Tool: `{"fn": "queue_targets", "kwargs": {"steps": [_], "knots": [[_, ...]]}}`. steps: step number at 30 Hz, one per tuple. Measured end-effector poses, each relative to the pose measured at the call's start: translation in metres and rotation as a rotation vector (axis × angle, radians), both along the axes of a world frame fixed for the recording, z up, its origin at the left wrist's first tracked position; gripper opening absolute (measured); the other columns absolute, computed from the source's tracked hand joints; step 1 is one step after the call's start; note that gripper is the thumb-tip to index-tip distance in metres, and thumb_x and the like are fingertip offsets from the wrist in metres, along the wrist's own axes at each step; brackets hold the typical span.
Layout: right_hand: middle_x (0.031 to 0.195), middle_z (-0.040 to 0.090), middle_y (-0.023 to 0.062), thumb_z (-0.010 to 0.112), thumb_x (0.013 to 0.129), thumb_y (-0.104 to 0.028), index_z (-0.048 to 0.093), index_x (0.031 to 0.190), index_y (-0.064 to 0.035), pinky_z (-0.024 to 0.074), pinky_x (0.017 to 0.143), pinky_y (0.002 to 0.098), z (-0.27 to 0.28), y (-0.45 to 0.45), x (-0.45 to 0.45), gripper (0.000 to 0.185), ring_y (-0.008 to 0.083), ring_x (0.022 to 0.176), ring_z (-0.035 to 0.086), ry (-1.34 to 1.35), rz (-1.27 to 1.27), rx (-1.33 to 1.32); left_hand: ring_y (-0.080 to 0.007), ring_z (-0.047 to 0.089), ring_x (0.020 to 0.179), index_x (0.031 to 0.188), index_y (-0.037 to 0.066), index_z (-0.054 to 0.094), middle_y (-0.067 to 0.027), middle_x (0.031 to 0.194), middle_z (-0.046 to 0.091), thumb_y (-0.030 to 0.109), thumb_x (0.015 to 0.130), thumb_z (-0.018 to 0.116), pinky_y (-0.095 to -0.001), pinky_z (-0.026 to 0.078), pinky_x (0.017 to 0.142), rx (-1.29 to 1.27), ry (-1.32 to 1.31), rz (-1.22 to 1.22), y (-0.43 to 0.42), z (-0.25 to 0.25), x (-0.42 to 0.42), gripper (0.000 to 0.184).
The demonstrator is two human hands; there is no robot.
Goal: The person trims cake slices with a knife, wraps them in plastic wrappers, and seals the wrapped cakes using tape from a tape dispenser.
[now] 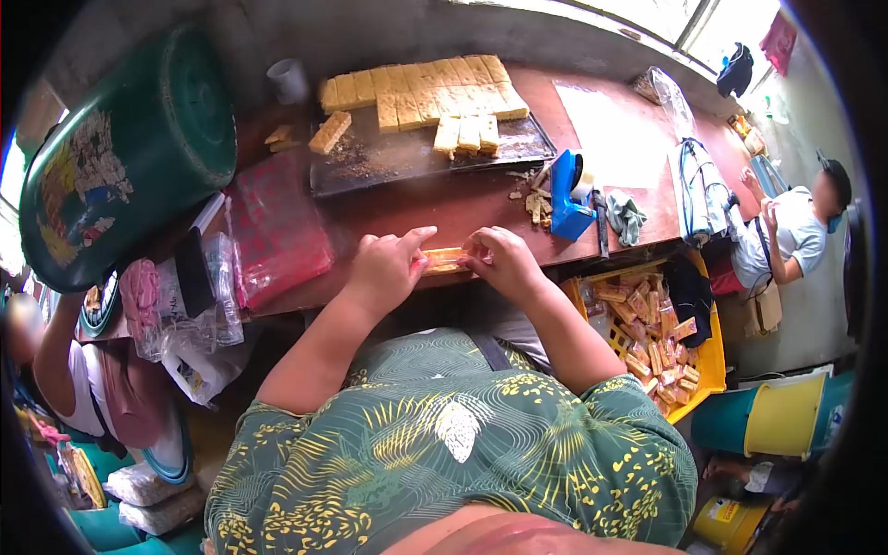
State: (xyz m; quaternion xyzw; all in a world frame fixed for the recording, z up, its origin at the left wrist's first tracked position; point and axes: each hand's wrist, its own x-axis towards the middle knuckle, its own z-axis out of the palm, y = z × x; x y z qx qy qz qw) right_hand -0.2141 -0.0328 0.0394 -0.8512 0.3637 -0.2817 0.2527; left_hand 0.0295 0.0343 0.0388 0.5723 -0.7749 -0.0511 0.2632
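A reddish-brown table spans the scene. On its far side, a dark rectangular metal tray (407, 159) bears many golden, unwrapped blocks (425, 88), apparently left to do. To the right, a yellow plastic crate (710, 370) holds clear-wrapped bars (652, 338), seemingly done. At the near edge, the left hand (387, 266) and right hand (506, 259) pinch opposite ends of one slim golden bar (446, 260), long axis left to right.

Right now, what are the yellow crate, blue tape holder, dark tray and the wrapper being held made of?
Yellow crate: probably hard plastic, slightly glossy, with holes in its wall. Blue tape holder: likely smooth plastic, evenly coloured. Dark tray: seems metal, from its thin rim and worn sheen. Wrapper: perhaps thin clear plastic film; it glints and the bar shows through.
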Motion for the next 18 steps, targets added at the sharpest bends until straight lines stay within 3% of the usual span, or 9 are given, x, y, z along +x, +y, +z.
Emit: {"fn": "queue_targets", "kwargs": {"steps": [5, 9, 11, 15, 18], "knots": [[0.085, 0.070, 0.0121, 0.084, 0.083, -0.021, 0.070, 0.100, -0.0049, 0.0560, 0.075, 0.0410, -0.004, -0.003, 0.002, 0.027, 0.0299, 0.081, 0.068, -0.032, 0.001, 0.065, -0.0222, 0.071, 0.080, 0.136, 0.017, 0.062, 0.0030, 0.086, 0.075, 0.023, 0.087, 0.080, -0.0417, 0.046, 0.081, 0.004, 0.048, -0.007, 0.000, 0.005, -0.001, 0.053], [0.083, 0.067, 0.0102, 0.085, 0.085, -0.019, 0.067, 0.104, -0.0036, 0.0554, 0.070, 0.0360, -0.004, -0.003, 0.000, 0.030, 0.0226, 0.077, 0.068, -0.066, -0.042, 0.095, -0.0210, 0.071, 0.071, 0.138, 0.014, 0.060, -0.0035, 0.088, 0.076, 0.019, 0.090, 0.078, -0.0382, 0.051, 0.074, 0.034, 0.151, -0.016, 0.001, -0.002, 0.005, 0.051], [0.082, 0.066, 0.0078, 0.086, 0.085, -0.016, 0.062, 0.106, -0.0033, 0.0547, 0.068, 0.0326, 0.003, 0.000, -0.001, 0.034, 0.0159, 0.076, 0.066, -0.065, -0.092, 0.220, -0.0174, 0.069, 0.068, 0.132, 0.012, 0.062, -0.0050, 0.086, 0.075, 0.014, 0.093, 0.075, -0.0346, 0.053, 0.073, 0.127, 0.414, 0.053, 0.004, -0.006, 0.002, 0.041], [0.082, 0.066, 0.0067, 0.068, 0.098, -0.006, 0.056, 0.106, -0.0030, 0.0546, 0.067, 0.0303, -0.023, -0.011, -0.006, 0.014, 0.0127, 0.073, 0.064, -0.309, -0.079, 0.484, -0.0109, 0.066, 0.074, 0.117, 0.007, 0.065, -0.0057, 0.088, 0.074, 0.006, 0.099, 0.066, -0.0280, 0.054, 0.075, 0.415, 0.966, 0.177, -0.001, -0.021, 0.005, 0.018], [0.082, 0.066, 0.0054, 0.057, 0.102, 0.000, 0.055, 0.103, -0.0025, 0.0545, 0.067, 0.0293, -0.037, -0.020, -0.008, 0.004, 0.0115, 0.075, 0.063, -0.474, -0.040, 0.602, -0.0099, 0.065, 0.081, 0.104, 0.004, 0.065, -0.0058, 0.095, 0.072, 0.004, 0.103, 0.059, -0.0260, 0.053, 0.075, 0.416, 1.006, 0.058, -0.003, -0.026, 0.012, 0.006]]}}
